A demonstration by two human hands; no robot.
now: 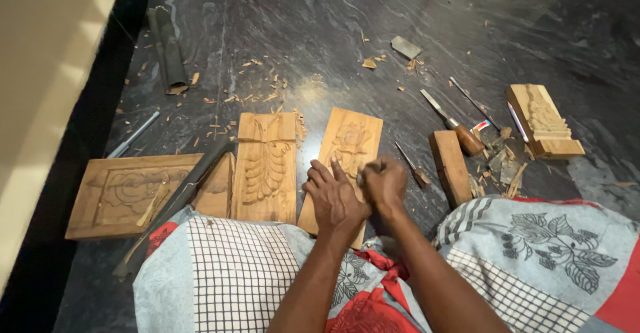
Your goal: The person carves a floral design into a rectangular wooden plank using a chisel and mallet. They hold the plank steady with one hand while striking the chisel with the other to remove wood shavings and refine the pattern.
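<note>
Both my hands rest on the carved wooden panel (348,148), which lies flat on the dark floor (320,33) before my knees.

My left hand (333,196) presses it, fingers spread and released; my right hand (383,183) is clenched, around what I cannot tell. A second relief panel (265,166) lies just left. Chisels (453,123), a wood block (450,166) and chips lie right.

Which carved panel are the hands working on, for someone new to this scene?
On the dark stone floor, three wooden panels lie before the patterned cloth. It is the rightmost carved panel, tilted, under the left hand and right hand.
</note>
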